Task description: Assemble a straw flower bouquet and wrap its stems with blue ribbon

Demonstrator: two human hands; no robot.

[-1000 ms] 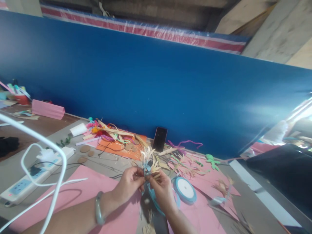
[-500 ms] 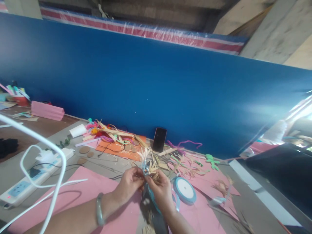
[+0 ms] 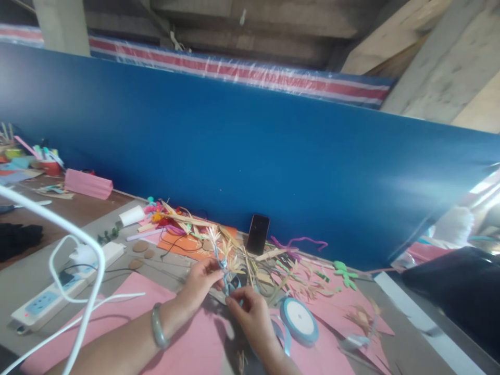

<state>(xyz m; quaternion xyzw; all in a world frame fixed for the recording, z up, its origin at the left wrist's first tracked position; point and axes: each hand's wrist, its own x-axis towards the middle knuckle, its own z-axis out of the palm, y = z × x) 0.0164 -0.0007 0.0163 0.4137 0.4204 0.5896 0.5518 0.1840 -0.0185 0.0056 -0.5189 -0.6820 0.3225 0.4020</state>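
My left hand [image 3: 201, 281], with a bangle on its wrist, is closed around a small bundle of pale dried husk strips [image 3: 214, 238]. Light blue ribbon [image 3: 231, 284] runs along the bundle's lower part. My right hand [image 3: 250, 315] is just below and to the right, thumb and fingers pinched on the ribbon. Their exact hold is partly hidden by the fingers. Close by on the right lies a blue ribbon spool [image 3: 299, 319] with a white centre, a loose loop of ribbon beside it.
Pink paper sheets [image 3: 187, 338] cover much of the table. A phone [image 3: 258, 234] leans on the blue partition [image 3: 234, 140]. Dried strips [image 3: 269, 268] and green pipe cleaners [image 3: 344, 272] lie scattered behind. On the left are a power strip [image 3: 58, 297] and a white cable [image 3: 99, 271].
My hands have moved apart slightly, the left going up and left with the bundle, the right lower. The bundle now tilts left. The whole view has shifted a little.
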